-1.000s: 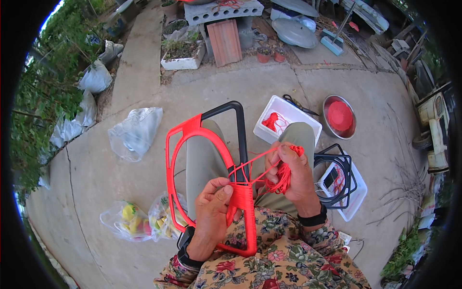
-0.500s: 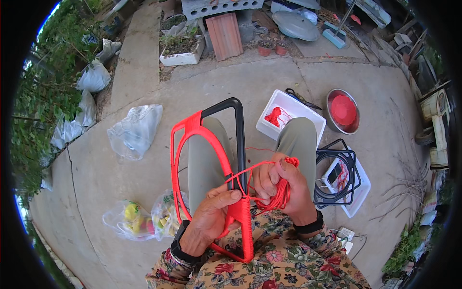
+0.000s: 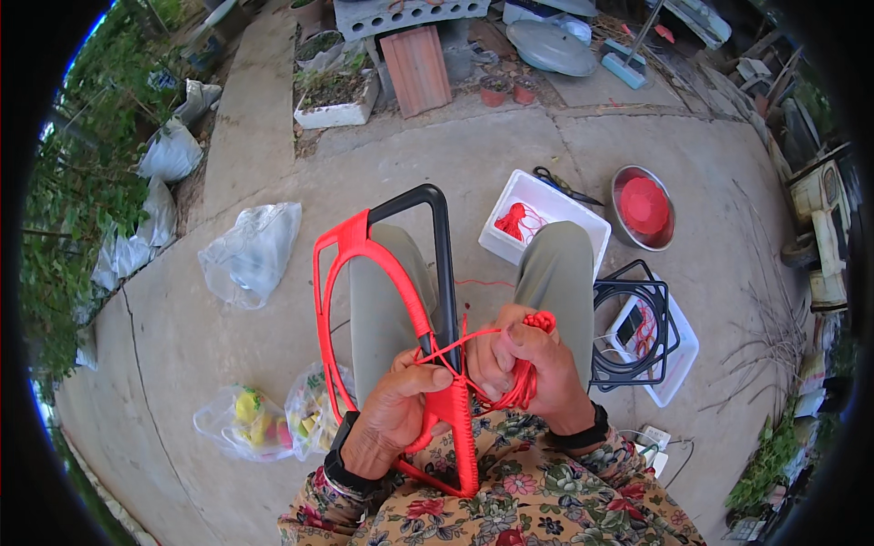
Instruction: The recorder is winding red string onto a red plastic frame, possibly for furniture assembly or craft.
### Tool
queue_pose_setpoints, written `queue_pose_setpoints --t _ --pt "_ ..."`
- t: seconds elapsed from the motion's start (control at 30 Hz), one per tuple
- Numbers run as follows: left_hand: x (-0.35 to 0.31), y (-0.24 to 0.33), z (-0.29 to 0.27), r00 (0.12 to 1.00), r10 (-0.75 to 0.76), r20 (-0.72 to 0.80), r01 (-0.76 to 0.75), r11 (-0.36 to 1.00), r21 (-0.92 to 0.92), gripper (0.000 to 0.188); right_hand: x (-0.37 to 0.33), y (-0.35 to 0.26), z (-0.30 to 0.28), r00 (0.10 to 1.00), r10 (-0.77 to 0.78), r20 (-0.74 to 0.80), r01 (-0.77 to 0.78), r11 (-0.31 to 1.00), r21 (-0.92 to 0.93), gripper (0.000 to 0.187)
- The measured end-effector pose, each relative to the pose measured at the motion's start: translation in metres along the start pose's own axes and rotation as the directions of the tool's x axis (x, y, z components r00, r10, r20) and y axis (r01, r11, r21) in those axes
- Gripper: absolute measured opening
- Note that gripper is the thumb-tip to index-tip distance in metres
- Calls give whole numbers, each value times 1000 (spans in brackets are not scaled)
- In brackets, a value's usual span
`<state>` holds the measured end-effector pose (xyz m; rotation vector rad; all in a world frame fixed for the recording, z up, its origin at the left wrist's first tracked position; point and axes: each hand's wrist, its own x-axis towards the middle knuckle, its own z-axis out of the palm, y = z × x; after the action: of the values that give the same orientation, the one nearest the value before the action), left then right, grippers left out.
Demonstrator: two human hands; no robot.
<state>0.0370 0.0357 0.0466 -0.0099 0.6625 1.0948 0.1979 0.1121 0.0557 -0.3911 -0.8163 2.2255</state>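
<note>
A black metal frame point(image 3: 444, 264), with a rounded ring inside it, stands tilted over my lap. Much of it is wrapped tightly in red cord point(image 3: 465, 437). My left hand point(image 3: 387, 411) grips the frame at the junction of ring and outer bar, thumb lying across the wrapping. Closed round a looped bundle of red cord point(image 3: 522, 382) is my right hand point(image 3: 549, 364), just right of the bar. A strand runs from it to the bar and crosses another strand near my left thumb. My left fingers are partly hidden behind the frame.
Beyond my right knee sit a white foam box point(image 3: 583, 224) with red cord, scissors point(image 3: 562, 185) and a metal bowl point(image 3: 665, 238) holding something red. A second black frame point(image 3: 648, 364) rests by a white tray point(image 3: 685, 355). Plastic bags point(image 3: 250, 255) lie at left.
The strand at the bar now crosses another near my left thumb, and its loops by my right hand have shifted. The whole view has moved slightly; both grips stay the same.
</note>
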Motion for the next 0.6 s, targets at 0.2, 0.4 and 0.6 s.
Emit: queue_pose_setpoints --t 0.2,0.4,0.6 --pt "2 0 0 997 24 -67 -23 1000 13 24 -3 -2 6 999 -29 -12 29 1000 -9 29" --pt "-2 6 -1 998 -27 57 26 1000 16 28 -4 -4 10 997 -69 21 70 997 -26 26" --pt "-2 -1 -9 999 46 -27 -45 998 32 46 -6 -2 13 998 -53 31 54 998 -30 25"
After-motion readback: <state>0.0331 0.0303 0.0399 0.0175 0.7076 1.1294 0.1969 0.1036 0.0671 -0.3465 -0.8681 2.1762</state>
